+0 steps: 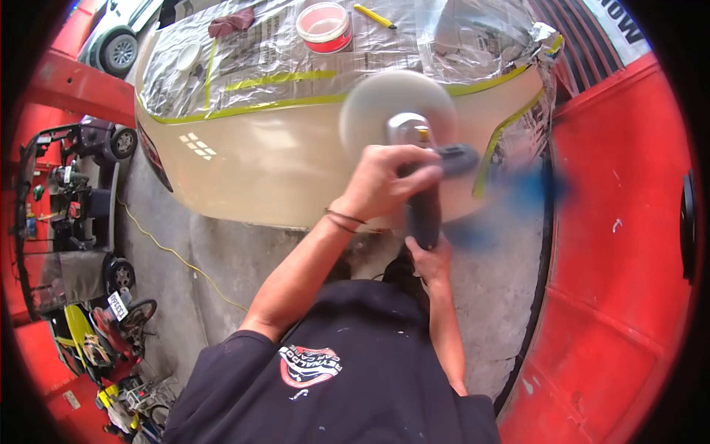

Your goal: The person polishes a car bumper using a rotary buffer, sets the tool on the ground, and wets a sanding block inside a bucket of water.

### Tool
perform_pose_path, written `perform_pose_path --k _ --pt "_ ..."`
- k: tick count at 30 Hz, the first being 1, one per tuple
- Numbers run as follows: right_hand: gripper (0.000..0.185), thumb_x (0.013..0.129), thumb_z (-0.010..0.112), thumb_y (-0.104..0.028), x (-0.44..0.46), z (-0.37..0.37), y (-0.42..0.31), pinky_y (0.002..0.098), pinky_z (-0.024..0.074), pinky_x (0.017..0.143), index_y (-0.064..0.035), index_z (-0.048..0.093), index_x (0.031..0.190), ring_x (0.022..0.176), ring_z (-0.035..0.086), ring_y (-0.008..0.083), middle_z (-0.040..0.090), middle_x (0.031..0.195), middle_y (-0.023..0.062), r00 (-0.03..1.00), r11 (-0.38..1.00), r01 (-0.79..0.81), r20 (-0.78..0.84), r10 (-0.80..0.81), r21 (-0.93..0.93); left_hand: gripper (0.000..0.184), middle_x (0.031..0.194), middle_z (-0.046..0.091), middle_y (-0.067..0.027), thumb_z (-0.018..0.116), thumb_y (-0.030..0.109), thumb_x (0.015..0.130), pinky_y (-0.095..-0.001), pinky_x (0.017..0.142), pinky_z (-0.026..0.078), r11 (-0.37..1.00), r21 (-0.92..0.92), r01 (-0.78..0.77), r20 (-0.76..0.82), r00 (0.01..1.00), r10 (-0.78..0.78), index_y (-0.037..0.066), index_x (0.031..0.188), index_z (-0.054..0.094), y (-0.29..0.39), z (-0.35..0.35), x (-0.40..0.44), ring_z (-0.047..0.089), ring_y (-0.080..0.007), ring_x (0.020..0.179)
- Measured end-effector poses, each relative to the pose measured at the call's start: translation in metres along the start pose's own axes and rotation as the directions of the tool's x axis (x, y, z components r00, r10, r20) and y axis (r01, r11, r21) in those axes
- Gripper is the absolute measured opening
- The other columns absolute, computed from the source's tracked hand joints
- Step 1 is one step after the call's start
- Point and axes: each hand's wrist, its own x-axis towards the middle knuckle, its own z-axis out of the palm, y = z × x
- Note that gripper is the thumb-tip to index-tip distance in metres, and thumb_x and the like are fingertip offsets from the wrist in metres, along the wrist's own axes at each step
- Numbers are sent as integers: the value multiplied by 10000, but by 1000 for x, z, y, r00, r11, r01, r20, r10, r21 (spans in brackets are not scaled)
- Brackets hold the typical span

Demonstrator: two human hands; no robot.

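Note:
My left hand (388,174) is wrapped over the front of a polisher (424,211), just behind its silver head. Lower down, the fingers of my right hand (431,259) close around the rear end of its dark body. The pale round polishing pad (370,111) looks smeared by motion and overlaps the upper edge of a cream car bumper (259,166). Whether the pad presses on the paint I cannot tell. A dark side handle (460,158) sticks out to the right. Yellow-green masking tape (281,103) borders the bumper below newspaper and plastic sheeting (274,55).
On the sheeting are a red tub (325,41), a yellow cutter-like tool (376,16), a dark red cloth (231,22) and a white lid (188,56). A yellow cord (174,255) crosses the floor. Red panels (614,259) stand right; vehicles and a motorcycle (122,325) left.

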Motion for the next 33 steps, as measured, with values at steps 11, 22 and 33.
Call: perform_pose_path --k 11,22,33 --pt "505 874 923 -217 3 12 8 411 627 938 -48 771 1325 1040 833 247 862 1097 140 993 996 85 80 -83 -27 242 1080 876 -84 904 113 1000 -322 891 646 999 -39 8 -77 997 -11 4 1214 868 -11 -17 -23 786 -119 987" --pt "223 931 901 -110 -10 -43 57 311 484 552 -42 738 1067 600 621 115 706 848 15 967 915 -243 7 254 323 275 912 826 -184 893 330 932 -488 866 643 987 83 -141 182 975 124 72 1026 893 5 119 54 809 -401 896" --pt "167 942 887 -68 -77 107 -42 304 499 544 -9 759 1032 574 628 112 707 815 44 965 956 -249 120 232 154 285 919 827 -207 895 306 933 -455 878 657 991 129 28 -14 1000 -27 45 1048 904 10 -93 -28 817 -378 861"
